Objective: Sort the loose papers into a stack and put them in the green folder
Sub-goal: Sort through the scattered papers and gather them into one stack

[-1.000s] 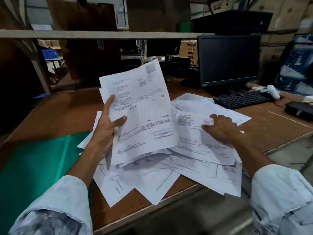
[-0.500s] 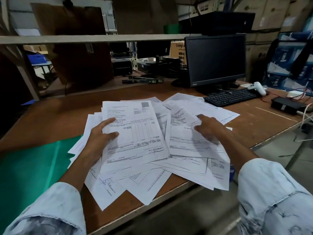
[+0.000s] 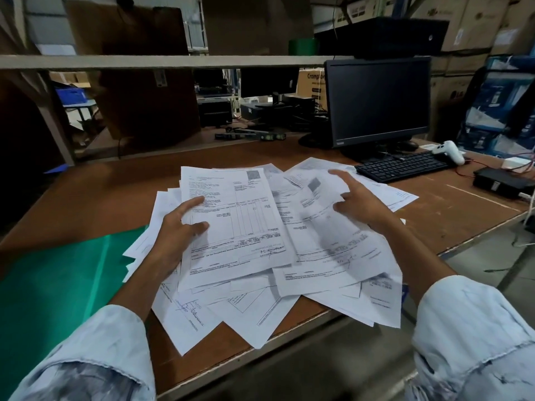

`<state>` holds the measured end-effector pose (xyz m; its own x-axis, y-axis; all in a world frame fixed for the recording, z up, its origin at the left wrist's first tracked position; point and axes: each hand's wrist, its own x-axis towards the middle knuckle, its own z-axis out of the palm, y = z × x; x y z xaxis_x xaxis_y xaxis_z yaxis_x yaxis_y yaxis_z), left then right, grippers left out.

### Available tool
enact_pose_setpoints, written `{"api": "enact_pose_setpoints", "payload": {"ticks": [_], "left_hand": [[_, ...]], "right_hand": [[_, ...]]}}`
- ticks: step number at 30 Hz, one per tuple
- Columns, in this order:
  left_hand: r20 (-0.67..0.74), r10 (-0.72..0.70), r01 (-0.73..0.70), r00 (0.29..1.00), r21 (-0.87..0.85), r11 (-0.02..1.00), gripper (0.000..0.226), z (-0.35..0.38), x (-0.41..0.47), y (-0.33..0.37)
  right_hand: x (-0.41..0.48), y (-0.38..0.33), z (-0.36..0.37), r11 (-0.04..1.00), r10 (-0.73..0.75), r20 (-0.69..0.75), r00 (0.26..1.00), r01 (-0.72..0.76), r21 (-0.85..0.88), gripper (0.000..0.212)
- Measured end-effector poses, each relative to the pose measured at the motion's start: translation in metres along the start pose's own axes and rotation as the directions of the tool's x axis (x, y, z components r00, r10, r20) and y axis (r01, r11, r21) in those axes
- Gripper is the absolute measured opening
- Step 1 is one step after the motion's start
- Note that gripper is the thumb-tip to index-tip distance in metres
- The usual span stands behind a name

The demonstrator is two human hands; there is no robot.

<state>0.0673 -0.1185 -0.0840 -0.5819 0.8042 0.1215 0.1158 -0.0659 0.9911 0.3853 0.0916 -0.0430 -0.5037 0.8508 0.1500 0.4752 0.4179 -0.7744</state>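
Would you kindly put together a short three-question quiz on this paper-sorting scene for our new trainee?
1. True or false: the green folder lies to the left of the loose papers.
2. Which hand grips the top sheet with thumb over it? A) left hand B) right hand
3. Fill in: some papers overhang the near edge of the ____.

Key:
1. True.
2. A; the right hand is blurred over another sheet, so its grip cannot be told.
3. Desk.
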Motion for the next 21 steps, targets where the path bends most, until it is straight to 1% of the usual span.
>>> {"api": "enact_pose_setpoints", "payload": {"ticks": [1,2,3,4,5,6,7,8,9,10,11,12,13,14,15,16,17,18,19,20,21], "left_hand": [[0.002,-0.001,0.001,1.0,0.011,1.0,0.059,0.0,0.0,-0.001],[0.006,-0.009,0.009,1.0,0.03,1.0,0.058,0.0,0.001,-0.001],[0.007,-0.021,0.021,1.0,0.054,0.998,0.057,0.001,0.0,-0.002],[0.007,-0.033,0.032,0.999,0.071,0.997,0.056,0.001,0.0,-0.001],[0.002,-0.046,0.046,0.999,0.066,0.997,0.055,0.0,0.0,0.0],[-0.001,-0.062,0.062,0.998,0.027,0.998,0.054,-0.002,0.001,0.0],[-0.001,-0.078,0.078,0.997,-0.039,0.996,0.053,-0.005,0.003,0.0],[-0.002,-0.092,0.092,0.996,-0.11,0.99,0.054,-0.008,0.004,0.001],[-0.003,-0.101,0.099,0.995,-0.166,0.981,0.054,-0.011,0.005,0.001],[-0.012,-0.106,0.102,0.994,-0.184,0.978,0.055,-0.013,0.005,0.001],[-0.027,-0.101,0.095,0.995,-0.16,0.982,0.055,-0.014,0.006,0.0],[-0.041,-0.088,0.084,0.995,-0.098,0.992,0.055,-0.013,0.005,-0.001],[-0.045,-0.072,0.07,0.996,-0.031,0.997,0.056,-0.011,0.004,0.0],[-0.044,-0.063,0.063,0.997,0.012,0.998,0.056,-0.01,0.003,0.0],[-0.031,-0.059,0.059,0.998,0.014,0.998,0.056,-0.009,0.003,0.0],[-0.011,-0.064,0.064,0.998,-0.018,0.998,0.057,-0.009,0.003,0.001],[0.005,-0.064,0.065,0.998,-0.06,0.996,0.058,-0.009,0.002,0.002],[0.001,-0.051,0.05,0.999,-0.071,0.996,0.058,-0.01,0.001,0.003],[-0.025,-0.027,0.027,0.999,-0.03,0.999,0.057,-0.01,0.0,0.004],[-0.046,-0.008,0.01,0.999,0.03,1.0,0.056,-0.011,0.0,0.004],[-0.054,-0.005,0.008,0.999,0.06,0.998,0.056,-0.012,0.001,0.003]], "right_hand": [[0.0,-0.005,0.002,0.993,-0.072,0.037,0.997,0.075,-0.088,0.077],[0.002,-0.007,0.004,0.975,-0.119,0.072,0.99,0.131,-0.178,0.077],[0.004,-0.01,0.006,0.956,-0.141,0.111,0.984,0.164,-0.243,0.07],[0.006,-0.01,0.005,0.946,-0.125,0.148,0.981,0.163,-0.279,0.057],[0.009,-0.01,0.004,0.946,-0.105,0.171,0.98,0.151,-0.286,0.043],[0.011,-0.013,0.001,0.952,-0.097,0.159,0.983,0.138,-0.272,0.033],[0.013,-0.015,-0.003,0.967,-0.116,0.082,0.99,0.131,-0.22,0.029],[0.015,-0.019,-0.008,0.983,-0.153,-0.071,0.986,0.144,-0.116,0.029],[0.017,-0.025,-0.016,0.98,-0.181,-0.252,0.951,0.197,0.037,0.032],[0.019,-0.032,-0.024,0.937,-0.171,-0.385,0.907,0.27,0.22,0.034],[0.021,-0.04,-0.032,0.839,-0.136,-0.45,0.882,0.344,0.422,0.035],[0.02,-0.048,-0.04,0.687,-0.09,-0.456,0.885,0.387,0.615,0.036],[0.02,-0.054,-0.045,0.51,-0.05,-0.421,0.906,0.385,0.769,0.036],[0.019,-0.058,-0.049,0.353,-0.042,-0.365,0.93,0.356,0.865,0.033],[0.017,-0.06,-0.049,0.212,-0.066,-0.303,0.951,0.311,0.927,0.029],[0.017,-0.063,-0.044,0.115,-0.103,-0.246,0.964,0.257,0.96,0.027],[0.018,-0.064,-0.035,0.078,-0.123,-0.185,0.975,0.195,0.978,0.027],[0.02,-0.063,-0.022,0.142,-0.111,-0.124,0.986,0.14,0.98,0.027],[0.02,-0.063,-0.007,0.343,-0.076,-0.097,0.992,0.117,0.932,0.025],[0.022,-0.061,0.01,0.631,-0.054,-0.123,0.991,0.129,0.765,0.022],[0.024,-0.058,0.026,0.851,-0.088,-0.154,0.984,0.155,0.502,0.021]]}}
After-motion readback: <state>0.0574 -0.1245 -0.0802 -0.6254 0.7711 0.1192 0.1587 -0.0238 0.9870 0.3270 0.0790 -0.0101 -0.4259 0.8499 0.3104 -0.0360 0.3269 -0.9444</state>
